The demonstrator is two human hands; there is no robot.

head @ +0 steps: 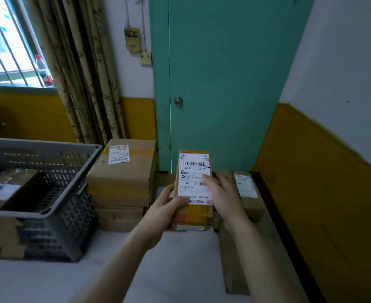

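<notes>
Two hands hold one small parcel up in the middle of the frame, and the work looks like sorting parcels by their labels; at the far left a grey basket stands on the white tabletop with a taped box lying inside it; just right of the basket a stack of cardboard boxes rises against the curtain. The left hand grips the parcel at its lower left edge, thumb laid over the label and fingers curled beneath; the parcel is off the tabletop, tilted so its printed label faces the camera. The right hand clasps the right edge, its fingers bent over the label near the smaller barcode; behind it, at the right, another labelled box lies near the yellow wall. The step in hand seems to be reading the label; the next move probably calls for choosing a place, perhaps the basket, and carrying the parcel left over the stack, high enough to clear the rim, with one hand free to let go.
</notes>
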